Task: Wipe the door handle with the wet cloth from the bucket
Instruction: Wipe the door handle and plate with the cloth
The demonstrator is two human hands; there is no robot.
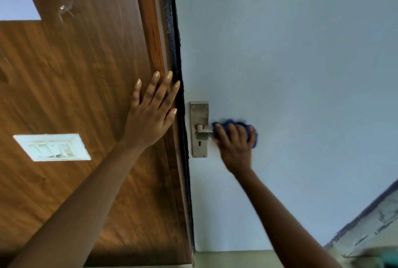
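Door handle (202,133): steel lever on a tall plate with a keyhole, mounted on the pale blue door (290,73), close to its left edge
Cloth (237,123): blue, bunched over the lever's free end, just right of the plate
Right hand (235,142): fingers curled tight together, clamping the cloth around the lever
Left hand (154,114): flat on the wooden panel (75,73) left of the handle, fingers spread, tips near the dark door gap
Switch plate (52,147): white, on the wood, well left of the handle
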